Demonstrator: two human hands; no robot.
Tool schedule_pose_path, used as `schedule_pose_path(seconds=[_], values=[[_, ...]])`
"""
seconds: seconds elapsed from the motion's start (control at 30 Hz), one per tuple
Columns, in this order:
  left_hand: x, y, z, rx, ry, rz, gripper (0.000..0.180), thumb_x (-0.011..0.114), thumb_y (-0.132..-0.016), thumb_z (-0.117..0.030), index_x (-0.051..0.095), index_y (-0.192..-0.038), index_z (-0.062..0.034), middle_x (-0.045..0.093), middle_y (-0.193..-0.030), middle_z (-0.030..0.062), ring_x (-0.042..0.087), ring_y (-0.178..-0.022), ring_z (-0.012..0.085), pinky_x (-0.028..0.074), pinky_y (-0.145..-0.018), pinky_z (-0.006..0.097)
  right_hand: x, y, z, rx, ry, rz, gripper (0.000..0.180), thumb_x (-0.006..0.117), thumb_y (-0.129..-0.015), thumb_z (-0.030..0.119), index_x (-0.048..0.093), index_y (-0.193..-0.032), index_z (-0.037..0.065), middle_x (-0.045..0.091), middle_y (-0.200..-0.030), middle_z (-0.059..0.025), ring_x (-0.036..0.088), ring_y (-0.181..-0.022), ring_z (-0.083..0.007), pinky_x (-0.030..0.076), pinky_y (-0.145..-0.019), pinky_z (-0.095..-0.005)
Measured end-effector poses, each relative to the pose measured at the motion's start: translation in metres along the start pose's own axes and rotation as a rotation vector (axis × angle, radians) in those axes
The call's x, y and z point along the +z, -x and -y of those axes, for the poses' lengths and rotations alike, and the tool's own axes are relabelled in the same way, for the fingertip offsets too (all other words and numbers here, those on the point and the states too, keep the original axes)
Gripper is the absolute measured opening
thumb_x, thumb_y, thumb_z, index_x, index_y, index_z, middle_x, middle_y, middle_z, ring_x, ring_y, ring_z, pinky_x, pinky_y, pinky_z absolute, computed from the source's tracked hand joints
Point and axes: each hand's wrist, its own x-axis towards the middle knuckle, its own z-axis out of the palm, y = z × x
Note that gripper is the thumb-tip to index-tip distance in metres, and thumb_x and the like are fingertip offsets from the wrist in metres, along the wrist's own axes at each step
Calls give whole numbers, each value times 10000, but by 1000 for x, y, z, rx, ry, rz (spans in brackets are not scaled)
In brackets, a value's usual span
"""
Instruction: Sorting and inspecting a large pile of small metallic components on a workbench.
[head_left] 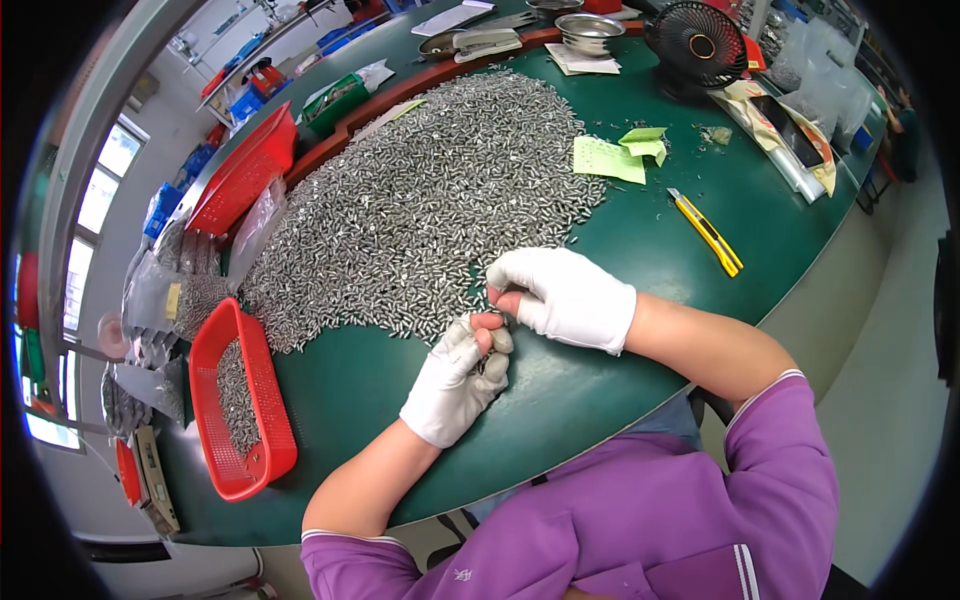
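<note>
A large heap of small silvery metal pins (430,190) spreads over the green table. At its near edge my left hand (455,380), in a white glove with bare fingertips, is curled closed, and a bit of dark metal shows between the fingers, seemingly a few pins. Just right of it and slightly farther away, my right hand (565,298) wears a similar glove. Its thumb and forefinger are pinched together beside the heap; whatever lies between them is too small to make out. The two hands' fingertips nearly meet.
A red plastic basket (275,420) holding pins stands at left, another red basket (245,170) behind it. Bags of parts (165,290) line the left edge. On the right lie a yellow utility knife (708,235), green paper (608,160) and a phone (787,130). A black fan (697,45) stands behind.
</note>
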Motion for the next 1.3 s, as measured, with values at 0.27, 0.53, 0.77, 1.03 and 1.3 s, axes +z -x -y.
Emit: schedule_pose_path(seconds=[0.27, 0.53, 0.77, 1.03, 1.3], values=[[2, -2, 0, 20, -16, 85, 181, 655, -901, -185, 556, -1045, -139, 523, -846, -60, 394, -621, 26, 331, -550, 168, 4, 2, -2, -56, -183, 61, 127, 639, -844, 138, 621, -934, 51, 601, -953, -111, 603, -908, -275, 491, -797, -343], [-5, 1, -3, -34, 55, -14, 196, 579, -938, -299, 558, -981, -108, 580, -852, 39, 409, -584, 98, 327, -527, 222, -14, -5, -16, -161, 126, -140, 97, 653, -801, 122, 651, -888, 80, 627, -892, -80, 611, -855, -276, 503, -754, -369], [-8, 2, -3, -33, 29, 9, 285, 608, -909, -349, 561, -1044, -103, 580, -885, 43, 459, -614, 116, 362, -566, 244, -17, -3, -28, -200, 344, 26, 89, 674, -782, 185, 659, -857, 139, 597, -851, -51, 601, -812, -264, 493, -705, -384], [-1, 2, -2, -4, -30, -48, 278, 622, -909, -301, 567, -1103, -109, 588, -926, 27, 469, -651, 97, 385, -586, 243, -8, -1, -19, -78, 465, 151, 135, 668, -787, 213, 639, -870, 111, 576, -840, -77, 595, -839, -275, 488, -725, -388], [1, 0, 2, 54, -38, 67, 163, 637, -913, -193, 564, -1043, -127, 560, -879, -22, 385, -593, 50, 334, -549, 194, -1, 0, -3, -2, -255, 160, 237, 684, -848, 245, 641, -973, 49, 587, -916, -95, 591, -858, -230, 477, -766, -330]])
